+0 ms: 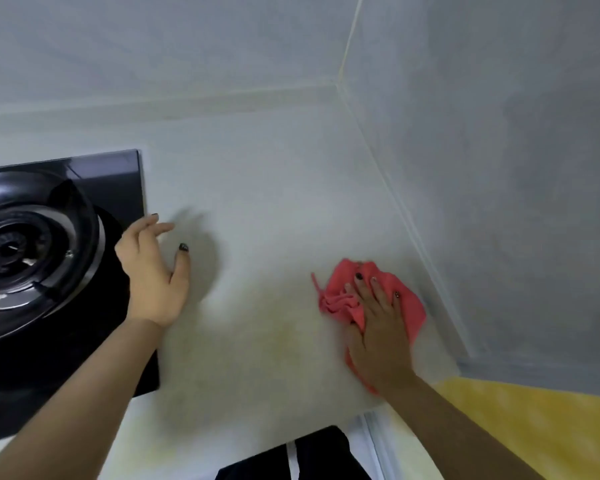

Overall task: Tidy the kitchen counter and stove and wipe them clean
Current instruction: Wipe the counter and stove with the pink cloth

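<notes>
Pressing pink cloth (378, 299) on counter (274, 209), right hand (378, 337) fingers flat, left hand (153, 275) fingers spread beside stove (49, 258)

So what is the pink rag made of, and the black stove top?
The pink rag looks like soft cloth, maybe microfibre: it bunches into folds under the right hand. The black stove top looks like glossy glass, since it mirrors the wall; polished enamel is possible. The burner ring looks like shiny metal.
</notes>
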Demonstrator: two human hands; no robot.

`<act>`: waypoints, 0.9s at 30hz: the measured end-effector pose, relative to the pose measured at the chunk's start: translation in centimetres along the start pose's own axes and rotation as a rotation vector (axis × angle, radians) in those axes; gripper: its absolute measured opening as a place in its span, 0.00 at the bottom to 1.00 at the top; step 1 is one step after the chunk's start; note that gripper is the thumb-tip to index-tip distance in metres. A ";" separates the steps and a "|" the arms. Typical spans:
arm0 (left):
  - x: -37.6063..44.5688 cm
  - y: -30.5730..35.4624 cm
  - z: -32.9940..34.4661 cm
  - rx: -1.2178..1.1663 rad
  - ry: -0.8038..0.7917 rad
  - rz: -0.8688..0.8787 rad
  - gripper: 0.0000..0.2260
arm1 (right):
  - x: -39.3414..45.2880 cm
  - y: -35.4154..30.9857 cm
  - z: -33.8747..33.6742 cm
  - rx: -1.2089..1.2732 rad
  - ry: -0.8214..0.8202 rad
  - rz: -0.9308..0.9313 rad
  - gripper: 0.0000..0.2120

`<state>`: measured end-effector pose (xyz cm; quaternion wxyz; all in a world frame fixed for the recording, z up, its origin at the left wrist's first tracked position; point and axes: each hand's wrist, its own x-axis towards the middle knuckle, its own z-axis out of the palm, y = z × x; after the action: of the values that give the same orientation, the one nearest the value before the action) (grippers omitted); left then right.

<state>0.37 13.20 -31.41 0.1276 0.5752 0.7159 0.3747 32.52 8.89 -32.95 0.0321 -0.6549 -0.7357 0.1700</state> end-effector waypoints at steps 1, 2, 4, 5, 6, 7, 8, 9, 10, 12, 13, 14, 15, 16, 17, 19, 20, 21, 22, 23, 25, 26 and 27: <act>-2.2 1.1 -0.1 -0.034 0.011 -0.021 0.18 | -0.6 0.1 -1.6 0.079 0.111 0.005 0.27; -4.7 2.1 -0.2 -0.066 0.016 -0.043 0.17 | -1.4 0.7 -1.9 0.155 0.233 0.030 0.28; -9.7 3.8 0.0 -0.114 0.002 -0.080 0.17 | -2.7 2.1 -0.8 0.154 0.299 0.085 0.30; -12.4 4.5 0.1 -0.117 0.002 -0.100 0.18 | -3.3 2.6 0.5 0.172 0.262 0.091 0.30; -14.7 5.0 0.4 -0.117 0.009 -0.120 0.18 | -3.4 2.0 0.8 0.170 0.225 0.106 0.29; -16.8 5.6 0.7 -0.113 0.024 -0.139 0.19 | -3.7 1.2 1.1 0.166 0.201 0.131 0.29; -18.4 5.8 1.0 -0.105 0.036 -0.154 0.19 | -3.7 0.1 1.1 0.099 0.208 0.128 0.30; -19.8 6.2 1.3 -0.087 0.053 -0.165 0.20 | -4.0 -1.1 1.2 0.049 0.210 0.096 0.31; -20.6 6.3 1.6 -0.063 0.069 -0.161 0.20 | -4.4 -2.2 1.7 0.014 0.177 0.041 0.32; -21.7 6.6 2.1 -0.010 0.090 -0.131 0.19 | -5.4 -4.1 2.4 -0.007 0.123 -0.046 0.33; -21.8 6.6 2.4 0.020 0.094 -0.108 0.19 | -5.6 -4.7 2.6 -0.021 0.108 -0.083 0.32; -21.9 6.7 2.7 0.060 0.103 -0.091 0.19 | -5.8 -4.8 2.8 -0.040 0.091 -0.126 0.32; -21.9 6.7 2.9 0.099 0.115 -0.091 0.19 | -5.8 -4.6 2.8 -0.058 0.069 -0.174 0.32; -21.9 6.8 3.1 0.132 0.127 -0.102 0.19 | -5.6 -4.1 2.8 -0.077 0.061 -0.229 0.31; -21.9 6.8 3.3 0.162 0.146 -0.112 0.19 | -5.2 -3.1 2.6 -0.090 0.056 -0.290 0.31; -22.0 6.8 3.4 0.202 0.179 -0.101 0.19 | -3.4 -0.8 1.8 -0.113 0.088 -0.326 0.31; -22.1 6.8 3.4 0.222 0.197 -0.089 0.19 | -2.0 0.1 1.3 -0.110 0.112 -0.287 0.31; -22.0 6.7 3.5 0.239 0.210 -0.074 0.19 | -0.4 0.8 0.8 -0.101 0.141 -0.214 0.32; -22.0 6.6 3.6 0.258 0.224 -0.059 0.19 | 1.4 0.9 0.5 -0.084 0.164 -0.140 0.33; -22.0 6.6 3.8 0.275 0.240 -0.041 0.19 | 3.0 0.6 0.2 -0.065 0.167 -0.071 0.33; -21.9 6.4 4.1 0.292 0.265 -0.020 0.19 | 5.7 -1.0 0.2 -0.037 0.157 -0.013 0.33; -21.9 6.3 4.2 0.293 0.272 -0.017 0.19 | 6.6 -2.0 0.2 -0.029 0.153 -0.052 0.33; -21.9 6.3 4.3 0.297 0.278 -0.022 0.20 | 7.0 -3.1 0.5 -0.020 0.139 -0.141 0.33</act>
<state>14.26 -4.94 -35.53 -0.0544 0.5226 0.7802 0.3394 28.48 15.31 -33.71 0.0887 -0.6119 -0.7776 0.1141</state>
